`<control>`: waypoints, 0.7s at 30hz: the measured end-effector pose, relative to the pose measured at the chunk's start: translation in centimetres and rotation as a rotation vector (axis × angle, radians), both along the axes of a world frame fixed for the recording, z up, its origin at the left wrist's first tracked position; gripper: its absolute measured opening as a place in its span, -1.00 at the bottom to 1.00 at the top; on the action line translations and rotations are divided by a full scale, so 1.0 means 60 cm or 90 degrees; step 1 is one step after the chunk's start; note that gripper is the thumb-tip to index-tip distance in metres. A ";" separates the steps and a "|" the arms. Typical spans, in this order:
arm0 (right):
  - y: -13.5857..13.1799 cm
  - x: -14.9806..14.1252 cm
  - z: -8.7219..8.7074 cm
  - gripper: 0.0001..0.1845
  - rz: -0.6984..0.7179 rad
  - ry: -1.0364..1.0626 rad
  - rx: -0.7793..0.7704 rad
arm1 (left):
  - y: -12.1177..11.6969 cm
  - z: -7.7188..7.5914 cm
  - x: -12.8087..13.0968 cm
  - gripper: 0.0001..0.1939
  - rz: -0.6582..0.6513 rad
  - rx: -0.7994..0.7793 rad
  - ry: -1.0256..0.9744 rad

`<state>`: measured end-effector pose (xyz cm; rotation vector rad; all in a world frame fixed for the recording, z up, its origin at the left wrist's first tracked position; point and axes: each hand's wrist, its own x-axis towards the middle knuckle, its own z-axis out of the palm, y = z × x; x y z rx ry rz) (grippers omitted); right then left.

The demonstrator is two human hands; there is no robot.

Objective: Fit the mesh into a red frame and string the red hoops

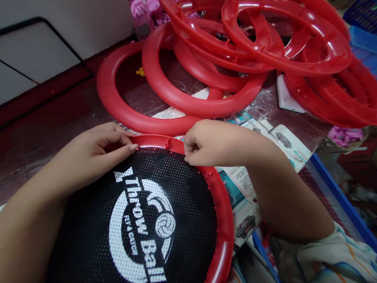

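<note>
Black mesh disc, white "Throw Ball" print; lies inside red ring, before heaped red rings on surface. Hands: left pinched on red ring's rim; right curled nearly closed at mesh edge, hold unclear.

pink pieces at back, blue basket right

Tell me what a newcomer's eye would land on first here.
Probably the black mesh disc with its bold white "Throw Ball" print, filling the lower middle of the view within a glossy red ring. Next, the heap of red rings spread across the top centre and right. Then the left hand and right hand, both at the disc's far edge.
</note>
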<state>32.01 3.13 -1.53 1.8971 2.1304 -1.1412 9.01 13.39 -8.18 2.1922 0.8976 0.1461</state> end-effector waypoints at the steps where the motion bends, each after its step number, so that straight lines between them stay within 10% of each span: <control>1: 0.000 0.000 0.000 -0.87 0.001 -0.003 -0.001 | 0.001 0.000 0.000 -0.73 0.001 0.001 -0.002; 21: -0.002 -0.007 0.001 -0.85 -0.064 -0.100 0.092 | -0.002 -0.004 0.002 -0.78 -0.016 0.011 -0.028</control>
